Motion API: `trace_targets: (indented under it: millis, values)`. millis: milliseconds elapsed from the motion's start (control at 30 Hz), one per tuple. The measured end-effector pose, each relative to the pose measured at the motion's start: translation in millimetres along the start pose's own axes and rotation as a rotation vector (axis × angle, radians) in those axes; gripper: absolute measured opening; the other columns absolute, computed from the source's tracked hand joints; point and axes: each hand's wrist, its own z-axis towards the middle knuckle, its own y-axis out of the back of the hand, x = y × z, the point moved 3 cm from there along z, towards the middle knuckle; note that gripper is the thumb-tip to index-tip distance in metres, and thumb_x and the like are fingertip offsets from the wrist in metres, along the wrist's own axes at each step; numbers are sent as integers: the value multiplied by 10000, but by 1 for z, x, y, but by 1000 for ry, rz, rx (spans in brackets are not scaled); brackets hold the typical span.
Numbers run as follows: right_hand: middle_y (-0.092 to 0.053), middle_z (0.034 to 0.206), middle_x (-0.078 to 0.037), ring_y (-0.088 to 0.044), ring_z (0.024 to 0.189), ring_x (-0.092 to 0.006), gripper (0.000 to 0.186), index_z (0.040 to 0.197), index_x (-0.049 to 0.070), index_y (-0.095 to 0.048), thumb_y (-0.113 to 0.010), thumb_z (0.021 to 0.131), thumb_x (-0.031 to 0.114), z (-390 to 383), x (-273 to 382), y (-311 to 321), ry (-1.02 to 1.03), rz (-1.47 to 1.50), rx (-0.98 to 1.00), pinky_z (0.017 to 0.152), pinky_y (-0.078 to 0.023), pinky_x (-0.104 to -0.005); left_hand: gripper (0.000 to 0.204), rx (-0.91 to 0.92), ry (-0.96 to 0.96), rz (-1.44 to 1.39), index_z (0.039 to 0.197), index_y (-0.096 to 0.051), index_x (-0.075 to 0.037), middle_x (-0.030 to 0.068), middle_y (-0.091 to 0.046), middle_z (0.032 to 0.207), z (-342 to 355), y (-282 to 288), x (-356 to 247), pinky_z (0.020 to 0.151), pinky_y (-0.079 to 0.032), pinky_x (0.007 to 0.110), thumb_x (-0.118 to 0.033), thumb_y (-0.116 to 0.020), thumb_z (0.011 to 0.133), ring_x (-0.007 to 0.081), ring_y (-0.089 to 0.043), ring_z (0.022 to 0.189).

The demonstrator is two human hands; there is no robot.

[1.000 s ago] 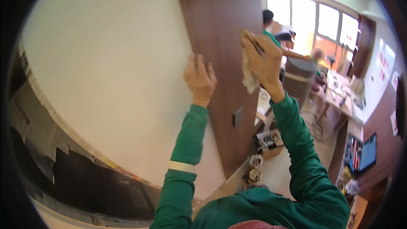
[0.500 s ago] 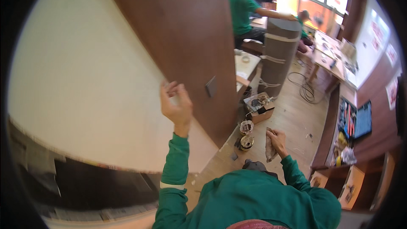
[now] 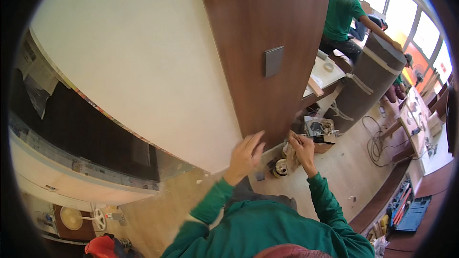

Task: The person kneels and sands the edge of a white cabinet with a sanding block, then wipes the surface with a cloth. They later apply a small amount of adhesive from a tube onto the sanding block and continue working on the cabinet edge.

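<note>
My left hand point(image 3: 245, 156) is a little blurred, held near the lower part of a brown wood panel point(image 3: 258, 14). Its fingers are spread, and nothing shows in them. To its right, my right hand point(image 3: 303, 153) pinches a limp brownish rag point(image 3: 291, 156), which hangs down beside the palm. A grey square plate point(image 3: 274, 61) is fixed on the panel above both hands. An open can point(image 3: 279, 167) with dark stains stands on the floor just below the rag. Left of the panel rises a smooth cream wall point(image 3: 129, 57).
A cardboard box point(image 3: 326, 144) of odds and ends stands beside a tied grey roll point(image 3: 368, 79). A person in green point(image 3: 342, 12) rests a hand on that roll. Cable point(image 3: 375, 138) lies coiled on the floor; a blue tool case point(image 3: 412, 212) is at the right.
The view has swung left, so the panel and roll sit further right. My left hand has come down from the panel's edge, and my right hand has brought the rag up near it.
</note>
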Motion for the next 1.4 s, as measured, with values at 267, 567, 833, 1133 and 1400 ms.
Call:
trace_targets:
  millis: [267, 567, 833, 1133, 1400]
  values:
    - [-684, 931, -137, -651, 794, -326, 238, 1035, 75, -720, -685, 859, 232, 105, 257, -74, 667, 230, -53, 709, -512, -379, 764, 934, 704, 180, 1407, -475, -54, 225, -477, 1416, -293, -21, 175, 1009, -449, 406, -514, -663, 827, 329, -542, 1225]
    - [-630, 821, -48, -642, 629, -224, 139, 952, 128, -736, -733, 819, 166, 137, 332, -139, 907, 21, -804, 541, -509, -333, 252, 432, 1086, -118, 793, -716, -51, 88, -720, 762, -393, 80, 289, 591, -526, 346, -287, -653, 852, 188, -667, 599]
    - [-661, 844, -77, -664, 661, -231, 146, 924, 64, -731, -759, 783, 88, 138, 357, -136, 959, -26, -915, 558, -514, -316, 217, 557, 1609, 149, 846, -712, -19, 95, -711, 770, -482, 179, 348, 567, -524, 322, -228, -653, 855, 194, -677, 619]
    - [-619, 814, -59, -622, 606, -265, 73, 853, 120, -720, -722, 802, 173, 127, 361, -155, 799, -172, -994, 528, -491, -377, 192, 245, 1500, -147, 906, -708, 17, 103, -700, 779, -405, 190, 422, 540, -522, 296, -160, -653, 859, 200, -689, 641]
    - [-618, 857, -108, -626, 658, -332, 132, 908, 114, -710, -688, 807, 195, 150, 467, -118, 829, -301, -1057, 582, -493, -444, 253, 233, 1465, -258, 970, -693, 79, 136, -703, 813, -338, 186, 401, 564, -544, 314, -132, -674, 832, 232, -708, 693]
